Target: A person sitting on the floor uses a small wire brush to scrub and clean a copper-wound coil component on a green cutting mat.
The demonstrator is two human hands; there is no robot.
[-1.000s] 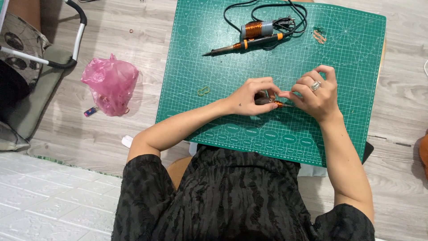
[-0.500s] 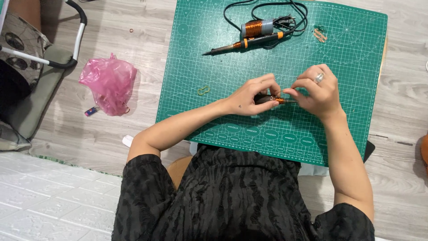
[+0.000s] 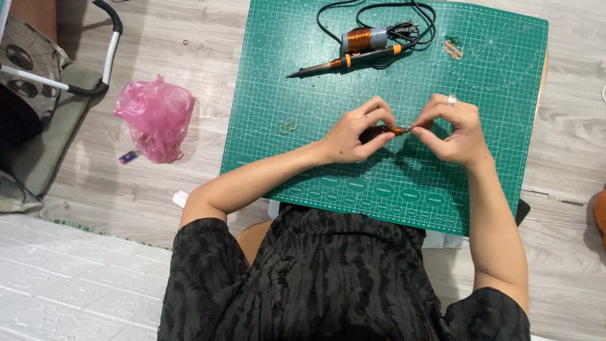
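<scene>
Both hands meet over the middle of the green cutting mat (image 3: 297,76). The left hand (image 3: 356,132) pinches the dark end of a small copper-wound coil piece (image 3: 392,131) between thumb and fingers, and the right hand (image 3: 456,129) closes its fingertips on the other end, so the piece is held between them just above the mat. What the piece is exactly is hard to tell at this size; it looks like a short rod wrapped in orange wire.

Open mat lies on all sides of the hands: a wide bare band toward the near edge, and more between the hands and the soldering iron (image 3: 344,62), which lies well apart near the far edge beside a spool of copper wire (image 3: 363,39) and a looped black cord (image 3: 404,16). A small yellow-green rubber band (image 3: 288,127) lies left of the left hand, apart from it. Small orange bits (image 3: 452,48) sit near the far right corner. Off the mat, on the floor to the left, rests a pink plastic bag (image 3: 156,117).

Compared with half a second ago, the hands stay at the same spot with the piece between them; the right fingers have curled a little tighter over its end.
</scene>
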